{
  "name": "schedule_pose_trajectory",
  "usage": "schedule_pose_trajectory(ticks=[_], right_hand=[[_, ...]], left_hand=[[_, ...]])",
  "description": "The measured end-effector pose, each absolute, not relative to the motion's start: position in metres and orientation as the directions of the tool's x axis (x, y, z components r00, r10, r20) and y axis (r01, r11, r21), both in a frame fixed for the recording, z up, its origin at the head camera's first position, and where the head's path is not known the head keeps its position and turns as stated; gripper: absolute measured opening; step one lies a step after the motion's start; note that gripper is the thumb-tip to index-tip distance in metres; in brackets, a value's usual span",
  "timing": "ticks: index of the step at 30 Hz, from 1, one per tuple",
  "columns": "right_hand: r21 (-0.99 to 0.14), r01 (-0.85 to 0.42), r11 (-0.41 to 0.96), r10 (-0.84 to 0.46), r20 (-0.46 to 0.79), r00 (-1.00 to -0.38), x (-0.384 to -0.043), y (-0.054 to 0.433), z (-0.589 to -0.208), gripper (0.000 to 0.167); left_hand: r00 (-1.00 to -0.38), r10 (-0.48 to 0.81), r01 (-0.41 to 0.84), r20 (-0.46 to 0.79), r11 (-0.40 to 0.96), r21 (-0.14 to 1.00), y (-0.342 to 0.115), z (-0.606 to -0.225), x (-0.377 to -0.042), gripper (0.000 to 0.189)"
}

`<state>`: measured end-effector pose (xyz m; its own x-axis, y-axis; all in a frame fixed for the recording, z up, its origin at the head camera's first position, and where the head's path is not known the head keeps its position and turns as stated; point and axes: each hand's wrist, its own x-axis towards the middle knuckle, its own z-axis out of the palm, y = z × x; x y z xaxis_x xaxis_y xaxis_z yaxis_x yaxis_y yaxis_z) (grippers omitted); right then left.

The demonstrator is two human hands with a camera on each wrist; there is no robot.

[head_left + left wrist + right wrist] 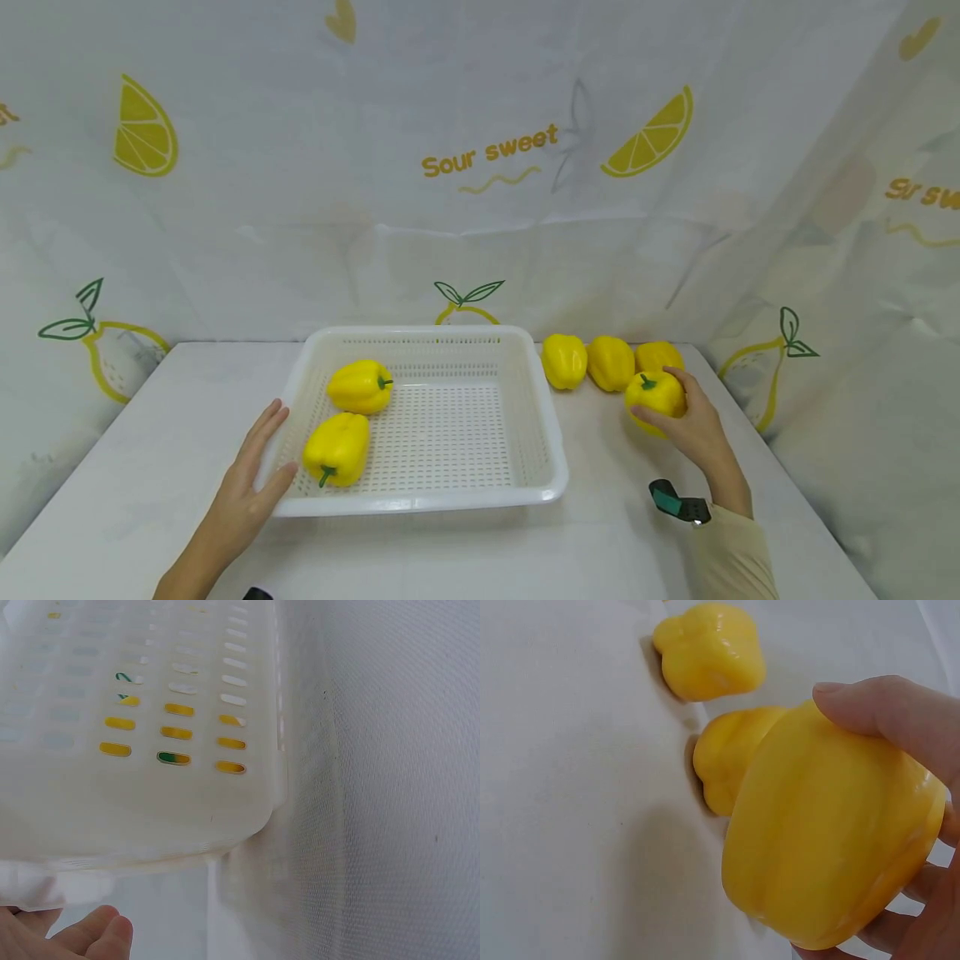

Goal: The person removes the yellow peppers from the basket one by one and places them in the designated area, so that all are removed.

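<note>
My right hand (696,421) holds a yellow bell pepper (654,395) with a green stem, its thumb on one side and fingers around the other. In the right wrist view the same held bell pepper (832,832) fills the middle, partly covering another behind it. At the left rim of a white plastic basket (416,502) is my left hand (243,492), fingers extended along the outside and thumb by the front corner. Two yellow bell peppers, one at the back (358,387) and one in front (336,450), lie in the basket's left part.
Three more yellow bell peppers, the left one (564,362), the middle one (611,363) and the right one (658,357), stand in a row right of the basket. A lemon-printed white sheet (300,208) rises behind the white table (600,533).
</note>
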<state>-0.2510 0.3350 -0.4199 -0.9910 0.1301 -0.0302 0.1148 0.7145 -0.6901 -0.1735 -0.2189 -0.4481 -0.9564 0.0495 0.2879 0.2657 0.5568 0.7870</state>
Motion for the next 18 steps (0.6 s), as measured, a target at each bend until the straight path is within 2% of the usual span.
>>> schedule_pose_trajectory(ticks=[18], right_hand=[[-0.659,0.098,0.745,0.148,0.020,-0.989,-0.248,0.346,-0.428,0.093]], left_hand=[[-0.950,0.060,0.287,0.305,0.548,0.786,-0.220,-0.449,-0.174,0.067]])
